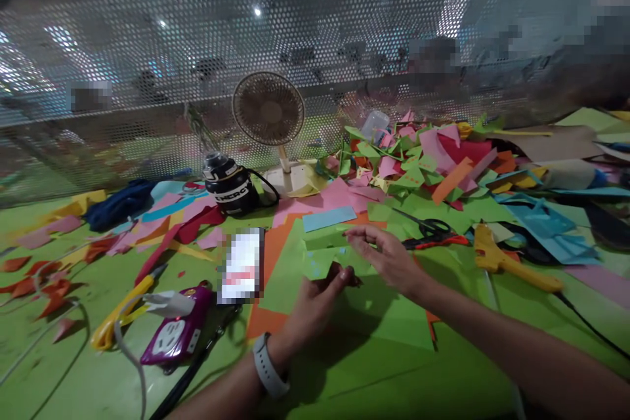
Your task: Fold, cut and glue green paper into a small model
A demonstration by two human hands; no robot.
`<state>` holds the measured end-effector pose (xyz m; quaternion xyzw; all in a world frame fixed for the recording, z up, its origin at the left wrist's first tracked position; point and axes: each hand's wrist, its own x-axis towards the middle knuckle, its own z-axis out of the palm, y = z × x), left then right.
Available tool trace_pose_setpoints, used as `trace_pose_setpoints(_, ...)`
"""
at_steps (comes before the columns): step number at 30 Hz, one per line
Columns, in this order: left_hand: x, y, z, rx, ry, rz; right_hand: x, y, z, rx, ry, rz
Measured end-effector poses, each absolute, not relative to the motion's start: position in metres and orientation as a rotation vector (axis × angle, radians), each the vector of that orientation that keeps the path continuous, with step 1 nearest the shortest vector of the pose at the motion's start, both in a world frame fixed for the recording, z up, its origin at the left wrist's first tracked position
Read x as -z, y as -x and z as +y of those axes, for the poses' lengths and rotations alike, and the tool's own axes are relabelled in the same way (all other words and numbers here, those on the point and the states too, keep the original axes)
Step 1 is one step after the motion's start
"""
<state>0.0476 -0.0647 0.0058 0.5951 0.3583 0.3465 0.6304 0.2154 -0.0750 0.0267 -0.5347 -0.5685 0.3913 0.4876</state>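
Note:
My left hand, with a white watch on its wrist, has its fingers curled together around something dark and too small to name. Just right of and above it, my right hand has thumb and fingers brought together; what they hold, if anything, cannot be made out. Both hands are over green paper, which lies on orange paper. Beyond the fingers lie a folded light green strip and a light blue strip.
Scissors and a yellow glue gun lie to the right. Paper scraps are heaped behind. A fan and black bottle stand before a perforated screen. A phone, purple power strip and cables are left.

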Motion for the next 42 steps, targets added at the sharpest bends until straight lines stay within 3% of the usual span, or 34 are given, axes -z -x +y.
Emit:
trace_pose_setpoints(12, 0.006, -0.048, -0.063, -0.861, -1.430, 0.813, -0.027, -0.220, -0.074, -0.684, 1.347, -1.637)
trace_pose_setpoints(23, 0.006, -0.035, -0.053, -0.888, -1.435, 0.944, -0.094, -0.305, -0.118, -0.118, 1.429, -1.181)
trace_pose_setpoints(28, 0.003, -0.030, -0.050, -0.829, -1.441, 0.940, -0.067, -0.379, -0.163, -0.044, 1.638, -0.914)
trace_pose_setpoints(36, 0.010, -0.020, -0.043, -0.721, -1.430, 0.970, -0.004, -0.426, -0.209, 0.177, 2.310, -1.735)
trace_pose_setpoints(42, 0.009, -0.022, -0.041, -0.776, -1.468, 0.955, 0.008, -0.408, -0.196, 0.576, 2.369, -1.808)
